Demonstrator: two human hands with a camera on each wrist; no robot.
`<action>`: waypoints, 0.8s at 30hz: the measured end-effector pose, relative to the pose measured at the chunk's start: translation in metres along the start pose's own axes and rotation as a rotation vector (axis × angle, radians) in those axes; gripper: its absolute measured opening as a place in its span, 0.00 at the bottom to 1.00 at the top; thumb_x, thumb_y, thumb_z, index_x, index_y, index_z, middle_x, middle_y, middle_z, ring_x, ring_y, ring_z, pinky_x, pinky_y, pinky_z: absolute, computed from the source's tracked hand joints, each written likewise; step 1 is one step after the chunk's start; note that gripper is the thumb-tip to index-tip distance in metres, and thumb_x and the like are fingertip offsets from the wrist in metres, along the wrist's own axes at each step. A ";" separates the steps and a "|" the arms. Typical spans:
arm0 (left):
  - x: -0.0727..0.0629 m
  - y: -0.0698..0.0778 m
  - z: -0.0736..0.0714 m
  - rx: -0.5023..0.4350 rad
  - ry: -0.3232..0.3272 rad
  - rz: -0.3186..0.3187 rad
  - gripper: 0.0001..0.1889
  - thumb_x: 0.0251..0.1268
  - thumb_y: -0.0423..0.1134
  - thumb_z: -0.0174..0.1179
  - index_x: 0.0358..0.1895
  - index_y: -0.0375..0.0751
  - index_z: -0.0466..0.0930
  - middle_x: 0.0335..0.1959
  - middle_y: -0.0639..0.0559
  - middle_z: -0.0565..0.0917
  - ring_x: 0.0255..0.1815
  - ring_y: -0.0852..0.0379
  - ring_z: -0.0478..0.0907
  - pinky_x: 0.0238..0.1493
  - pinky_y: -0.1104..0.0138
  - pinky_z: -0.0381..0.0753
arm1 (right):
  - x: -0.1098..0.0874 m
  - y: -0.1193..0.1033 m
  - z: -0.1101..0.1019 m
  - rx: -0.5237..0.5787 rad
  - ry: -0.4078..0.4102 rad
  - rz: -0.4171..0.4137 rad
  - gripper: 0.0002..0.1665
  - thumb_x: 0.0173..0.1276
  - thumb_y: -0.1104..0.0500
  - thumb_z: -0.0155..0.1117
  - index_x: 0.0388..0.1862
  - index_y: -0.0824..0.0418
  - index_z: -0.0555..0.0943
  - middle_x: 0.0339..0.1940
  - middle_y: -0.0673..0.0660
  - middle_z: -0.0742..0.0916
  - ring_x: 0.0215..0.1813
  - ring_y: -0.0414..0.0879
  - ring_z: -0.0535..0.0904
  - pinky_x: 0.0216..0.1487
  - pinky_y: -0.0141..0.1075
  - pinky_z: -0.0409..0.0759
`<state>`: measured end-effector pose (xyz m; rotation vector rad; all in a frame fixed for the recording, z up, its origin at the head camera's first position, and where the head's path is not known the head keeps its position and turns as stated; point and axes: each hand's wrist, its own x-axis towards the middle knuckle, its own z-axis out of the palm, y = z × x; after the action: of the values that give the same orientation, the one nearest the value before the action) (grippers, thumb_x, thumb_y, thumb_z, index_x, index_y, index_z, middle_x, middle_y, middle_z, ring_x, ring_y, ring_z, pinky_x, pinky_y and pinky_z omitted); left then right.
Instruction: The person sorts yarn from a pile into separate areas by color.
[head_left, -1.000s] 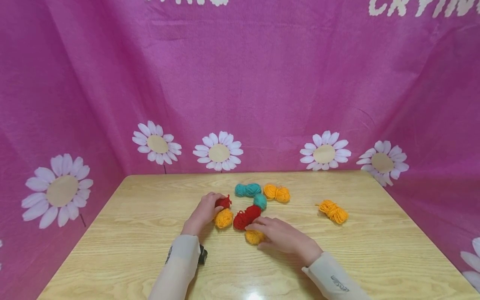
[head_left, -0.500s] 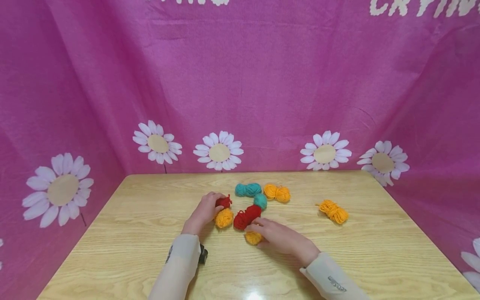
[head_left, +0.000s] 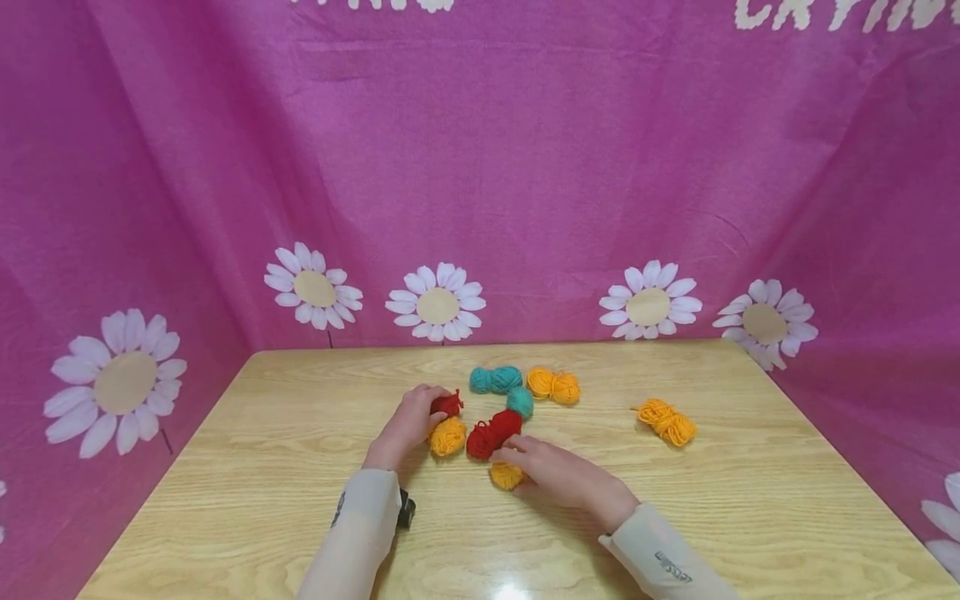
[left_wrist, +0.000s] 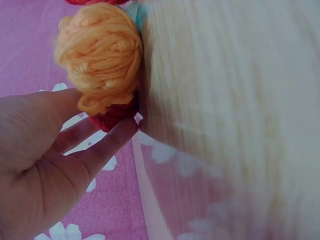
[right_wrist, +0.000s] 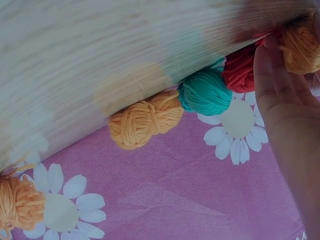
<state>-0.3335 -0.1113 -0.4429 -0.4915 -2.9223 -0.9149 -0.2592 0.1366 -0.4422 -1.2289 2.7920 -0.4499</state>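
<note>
My left hand (head_left: 405,423) grips a small red yarn bundle (head_left: 447,405) between thumb and fingers. A yellow yarn ball (head_left: 447,437) lies against the thumb and hides much of that red yarn in the left wrist view. To the right, my right hand (head_left: 562,475) holds another yellow yarn ball (head_left: 507,476), its fingers on the far side. Just beyond those fingers, and close to them, is a larger red yarn skein (head_left: 494,434). The right wrist view shows the right fingers (right_wrist: 270,75) between the red skein and the held yellow ball.
Behind the red skein sit a round teal yarn ball (head_left: 520,402), a teal skein (head_left: 496,380) and a tied yellow skein (head_left: 553,387). One more yellow skein (head_left: 667,422) lies apart on the right of the wooden table (head_left: 750,508). A pink flowered cloth (head_left: 525,208) surrounds the table.
My right hand has shifted very slightly to the left with the yellow yarn ball. The left hand and the other yarn have stayed in place.
</note>
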 end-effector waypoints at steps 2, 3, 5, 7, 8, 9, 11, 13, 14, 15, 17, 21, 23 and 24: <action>0.000 0.000 0.000 -0.004 0.001 0.000 0.17 0.65 0.30 0.61 0.57 0.38 0.80 0.48 0.40 0.80 0.50 0.45 0.77 0.60 0.54 0.80 | 0.000 0.000 0.000 0.001 0.000 0.000 0.28 0.64 0.59 0.69 0.63 0.51 0.76 0.57 0.48 0.81 0.58 0.42 0.77 0.64 0.37 0.79; 0.000 0.000 0.000 -0.006 0.001 -0.001 0.17 0.65 0.30 0.61 0.57 0.38 0.80 0.48 0.40 0.81 0.50 0.45 0.77 0.60 0.54 0.80 | 0.000 0.000 0.000 0.000 0.000 0.000 0.28 0.64 0.59 0.69 0.63 0.51 0.76 0.57 0.48 0.81 0.58 0.42 0.77 0.64 0.37 0.79; 0.000 0.000 0.000 -0.007 0.002 0.001 0.17 0.65 0.31 0.61 0.57 0.38 0.80 0.48 0.40 0.81 0.50 0.46 0.77 0.60 0.54 0.80 | 0.001 0.000 0.000 0.005 -0.001 0.001 0.28 0.64 0.58 0.69 0.64 0.50 0.76 0.57 0.48 0.81 0.58 0.42 0.77 0.64 0.37 0.79; 0.000 -0.001 0.000 -0.005 0.001 0.001 0.17 0.65 0.31 0.61 0.57 0.38 0.80 0.48 0.41 0.81 0.50 0.46 0.77 0.60 0.54 0.80 | 0.001 0.000 0.001 0.007 0.000 0.002 0.28 0.64 0.59 0.69 0.63 0.50 0.76 0.57 0.48 0.81 0.57 0.42 0.77 0.64 0.37 0.79; 0.000 -0.001 0.000 -0.003 0.001 0.001 0.17 0.66 0.31 0.61 0.57 0.38 0.80 0.48 0.41 0.81 0.50 0.46 0.77 0.60 0.54 0.80 | 0.001 0.000 0.001 0.006 0.001 0.001 0.28 0.64 0.59 0.69 0.63 0.50 0.76 0.57 0.48 0.81 0.57 0.42 0.77 0.64 0.37 0.79; 0.000 -0.002 0.000 -0.003 -0.001 0.001 0.17 0.66 0.31 0.61 0.57 0.38 0.80 0.49 0.41 0.81 0.50 0.46 0.77 0.60 0.54 0.80 | 0.001 0.000 0.001 0.005 0.002 0.001 0.28 0.64 0.59 0.69 0.63 0.50 0.76 0.57 0.48 0.81 0.57 0.42 0.77 0.64 0.37 0.79; 0.000 -0.002 0.001 -0.004 0.000 0.003 0.17 0.66 0.31 0.61 0.57 0.38 0.80 0.49 0.40 0.80 0.50 0.46 0.77 0.60 0.54 0.80 | 0.001 0.000 0.001 0.005 0.004 0.000 0.28 0.64 0.59 0.69 0.63 0.51 0.76 0.57 0.49 0.81 0.58 0.42 0.77 0.64 0.38 0.79; 0.000 -0.002 0.001 -0.008 0.001 0.004 0.17 0.66 0.31 0.61 0.57 0.38 0.79 0.49 0.40 0.80 0.51 0.45 0.77 0.60 0.54 0.80 | 0.001 0.000 0.001 0.004 0.007 0.000 0.28 0.64 0.59 0.69 0.63 0.51 0.76 0.57 0.49 0.81 0.58 0.42 0.77 0.64 0.38 0.79; 0.000 -0.002 0.001 -0.010 0.001 0.005 0.17 0.66 0.30 0.60 0.57 0.38 0.79 0.49 0.40 0.80 0.51 0.45 0.77 0.61 0.54 0.80 | 0.001 0.000 0.001 0.004 0.008 0.001 0.28 0.64 0.59 0.69 0.63 0.51 0.76 0.57 0.49 0.81 0.58 0.42 0.77 0.64 0.37 0.78; 0.000 -0.002 0.001 -0.011 0.001 0.007 0.17 0.66 0.30 0.60 0.57 0.38 0.79 0.49 0.40 0.80 0.51 0.45 0.77 0.61 0.53 0.80 | 0.001 0.000 0.001 0.003 0.010 0.001 0.28 0.64 0.58 0.69 0.63 0.51 0.76 0.57 0.49 0.81 0.58 0.42 0.77 0.64 0.37 0.78; 0.000 -0.002 0.001 -0.009 0.003 0.007 0.17 0.65 0.30 0.61 0.57 0.38 0.79 0.49 0.40 0.81 0.51 0.46 0.78 0.61 0.54 0.80 | 0.001 0.000 0.000 0.006 0.012 0.005 0.28 0.64 0.58 0.70 0.63 0.52 0.76 0.58 0.49 0.81 0.59 0.42 0.77 0.65 0.38 0.78; 0.001 -0.002 0.001 -0.004 0.002 -0.001 0.17 0.65 0.30 0.61 0.57 0.38 0.79 0.50 0.40 0.81 0.51 0.45 0.77 0.60 0.54 0.80 | 0.000 -0.001 -0.001 0.011 0.010 0.015 0.28 0.64 0.58 0.70 0.64 0.52 0.76 0.58 0.48 0.81 0.59 0.43 0.77 0.65 0.38 0.78; 0.001 -0.002 0.001 -0.006 0.002 -0.008 0.17 0.65 0.30 0.61 0.57 0.39 0.79 0.51 0.40 0.81 0.52 0.45 0.77 0.60 0.53 0.80 | 0.000 -0.001 -0.001 0.015 0.009 0.018 0.29 0.64 0.58 0.70 0.64 0.52 0.76 0.58 0.48 0.81 0.59 0.42 0.77 0.65 0.38 0.78; 0.001 -0.002 0.001 -0.005 0.003 -0.006 0.17 0.65 0.30 0.61 0.57 0.39 0.79 0.51 0.40 0.81 0.52 0.45 0.77 0.60 0.53 0.81 | 0.000 -0.001 -0.001 0.013 0.010 0.017 0.29 0.64 0.57 0.70 0.64 0.52 0.76 0.58 0.48 0.81 0.59 0.42 0.77 0.65 0.38 0.78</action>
<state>-0.3350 -0.1121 -0.4452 -0.4816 -2.9212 -0.9227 -0.2592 0.1364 -0.4407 -1.2025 2.8011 -0.4735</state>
